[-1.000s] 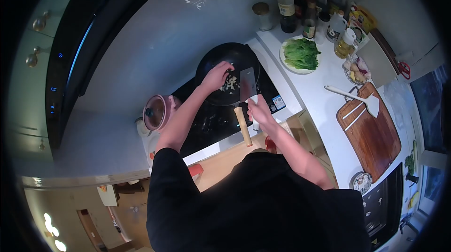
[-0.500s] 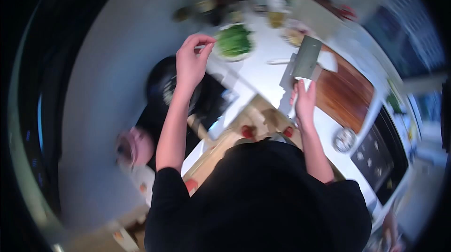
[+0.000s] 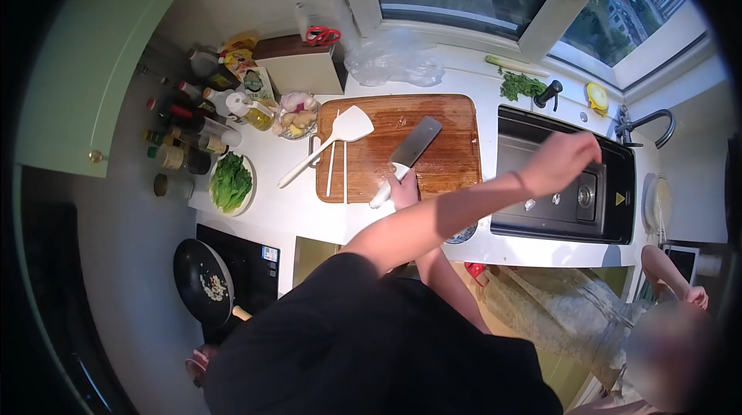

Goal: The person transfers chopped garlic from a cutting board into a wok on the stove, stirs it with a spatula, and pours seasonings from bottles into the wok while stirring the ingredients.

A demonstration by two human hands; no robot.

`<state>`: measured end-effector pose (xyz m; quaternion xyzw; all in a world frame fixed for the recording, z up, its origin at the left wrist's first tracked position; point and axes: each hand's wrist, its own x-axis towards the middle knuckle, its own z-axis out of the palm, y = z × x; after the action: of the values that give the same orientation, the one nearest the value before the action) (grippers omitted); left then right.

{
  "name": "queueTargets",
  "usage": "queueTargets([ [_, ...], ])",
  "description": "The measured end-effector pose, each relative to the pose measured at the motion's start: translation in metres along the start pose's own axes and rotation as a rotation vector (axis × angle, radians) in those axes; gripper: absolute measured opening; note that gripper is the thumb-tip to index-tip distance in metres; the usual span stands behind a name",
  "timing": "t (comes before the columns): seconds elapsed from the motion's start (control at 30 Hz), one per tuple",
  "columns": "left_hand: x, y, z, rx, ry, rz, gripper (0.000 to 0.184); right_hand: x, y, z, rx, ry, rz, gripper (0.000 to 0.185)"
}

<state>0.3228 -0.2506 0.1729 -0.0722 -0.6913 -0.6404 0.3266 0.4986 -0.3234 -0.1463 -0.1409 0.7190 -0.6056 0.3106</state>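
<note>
My right hand (image 3: 403, 191) is wrapped around the white handle of a cleaver (image 3: 419, 141), whose blade lies over the wooden cutting board (image 3: 452, 110). My left arm crosses over in front of my right arm. Above the dark sink (image 3: 514, 218), my left hand (image 3: 560, 164) is bent with its fingers drawn together; whatever they hold, if anything, is hidden. A white spatula (image 3: 352, 125) and a pair of white chopsticks (image 3: 345, 171) rest on the board's left part, the spatula handle extending past its edge.
A plate of green leaves (image 3: 232, 183) sits left of the board, below several bottles (image 3: 179, 158). A black pan (image 3: 205, 280) with chopped pale bits stands on the stove. Another person (image 3: 671, 280) is at the lower right. Near the sink are a faucet (image 3: 653, 121) and greens (image 3: 522, 86).
My view has turned right toward the window and sink. The left hand has swung from near the leafy plate across to the sink. My right hand has brought the cleaver onto the board.
</note>
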Motion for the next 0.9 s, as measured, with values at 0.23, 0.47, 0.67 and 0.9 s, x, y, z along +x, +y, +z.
queueTargets([
  [0.23,-0.03,-0.213,0.093,0.688,-0.866,-0.084,0.037,-0.056,-0.099,-0.143,0.37,-0.189,0.141,0.04],
  [0.47,-0.024,-0.268,0.068,-0.661,-0.17,-1.253,0.08,-0.024,-0.173,-0.385,0.91,-0.294,-0.136,0.039],
  [0.67,-0.05,-0.294,0.082,-0.554,0.224,-1.499,0.079,0.102,-0.072,-0.388,0.38,0.913,-0.141,0.046],
  [0.9,-0.033,-0.239,0.118,-0.49,0.153,-0.858,0.068,0.096,-0.053,-0.408,0.165,0.696,-0.13,0.05],
])
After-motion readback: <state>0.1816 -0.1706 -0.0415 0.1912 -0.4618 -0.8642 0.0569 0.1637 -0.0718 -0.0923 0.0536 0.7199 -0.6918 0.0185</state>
